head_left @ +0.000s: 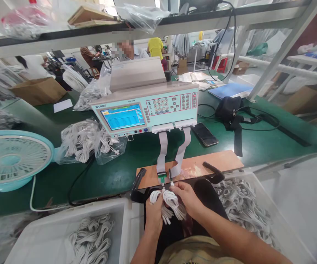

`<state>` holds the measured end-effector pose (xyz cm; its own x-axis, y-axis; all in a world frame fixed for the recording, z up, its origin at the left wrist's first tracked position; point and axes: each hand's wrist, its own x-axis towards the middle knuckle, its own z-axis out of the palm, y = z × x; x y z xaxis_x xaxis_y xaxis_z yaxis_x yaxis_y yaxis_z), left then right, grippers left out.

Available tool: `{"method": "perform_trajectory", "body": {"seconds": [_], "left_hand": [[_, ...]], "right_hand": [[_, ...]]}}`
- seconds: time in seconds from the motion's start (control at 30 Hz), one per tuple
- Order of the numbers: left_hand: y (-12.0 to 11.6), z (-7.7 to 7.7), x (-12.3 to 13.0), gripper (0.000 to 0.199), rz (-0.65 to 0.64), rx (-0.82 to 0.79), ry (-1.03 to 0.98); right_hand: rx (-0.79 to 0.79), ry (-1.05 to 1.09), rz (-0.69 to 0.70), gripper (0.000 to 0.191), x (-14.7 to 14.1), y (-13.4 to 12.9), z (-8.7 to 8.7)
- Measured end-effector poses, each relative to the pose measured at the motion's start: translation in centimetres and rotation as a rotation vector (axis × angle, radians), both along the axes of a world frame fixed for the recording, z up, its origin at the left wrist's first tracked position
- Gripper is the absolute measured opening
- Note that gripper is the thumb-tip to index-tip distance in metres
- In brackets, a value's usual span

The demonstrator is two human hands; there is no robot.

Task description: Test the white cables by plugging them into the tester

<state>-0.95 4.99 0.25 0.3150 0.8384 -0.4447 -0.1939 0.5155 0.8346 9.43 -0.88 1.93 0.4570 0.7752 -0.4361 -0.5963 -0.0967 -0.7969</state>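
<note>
- At lower centre of the frame, we see the left hand (153, 216) closed around a coiled white cable (168, 203); the right hand (187, 198) pinches the same cable near its top end.
- The cable sits just below the near edge of a brown board (216, 163), touching a green connector (162, 178) at that edge.
- Two flat grey ribbons (162, 150) run from the board up to a pale tester (147, 110) with a lit screen, at centre frame.
- A white bin (51, 231) of coiled cables lies at lower left, and a clear bin (257, 190) of cables at lower right; the hands work in the narrow gap between them.
- A teal fan (10, 161) stands at the left edge; a phone (204, 134) lies right of the ribbons on the green table (114, 172).
</note>
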Motion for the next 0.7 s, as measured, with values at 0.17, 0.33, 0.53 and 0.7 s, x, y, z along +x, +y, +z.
{"method": "perform_trajectory", "body": {"seconds": [0.17, 0.33, 0.53, 0.7], "left_hand": [[0.19, -0.07, 0.39, 0.035, 0.079, -0.044, 0.017], [0.21, 0.37, 0.82, 0.034, 0.136, -0.065, 0.033], [-0.36, 0.42, 1.02, 0.031, 0.137, -0.099, -0.037], [-0.51, 0.27, 1.08, 0.029, 0.132, -0.064, -0.057]], "right_hand": [[-0.006, -0.138, 0.055, 0.032, 0.6, 0.0, -0.11], [0.004, -0.153, 0.051, 0.032, 0.54, -0.03, 0.06], [-0.011, -0.115, 0.046, 0.031, 0.32, -0.1, 0.01], [0.023, -0.093, 0.068, 0.033, 0.13, -0.09, 0.05]]}}
